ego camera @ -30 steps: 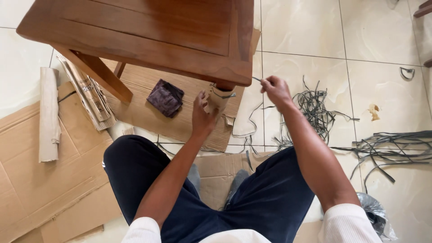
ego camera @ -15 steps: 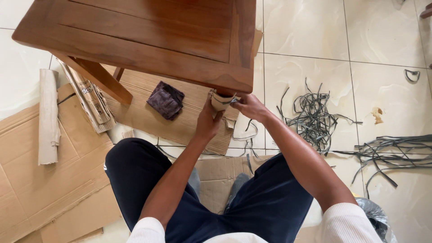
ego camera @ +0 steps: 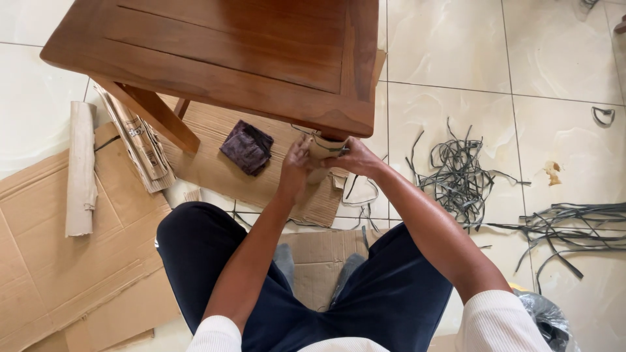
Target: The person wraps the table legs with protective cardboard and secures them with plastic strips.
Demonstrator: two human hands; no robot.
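Cardboard wrapping is partly bound on the brown wooden table's leg; both hands, left and right, are clamping it, grey strap not yet secured.

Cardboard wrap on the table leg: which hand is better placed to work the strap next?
Probably the right. The right hand has its fingers at the grey strap on the cardboard wrap, on the strap's side. The left hand is pressed against the wrap, steadying it on the wooden table leg.
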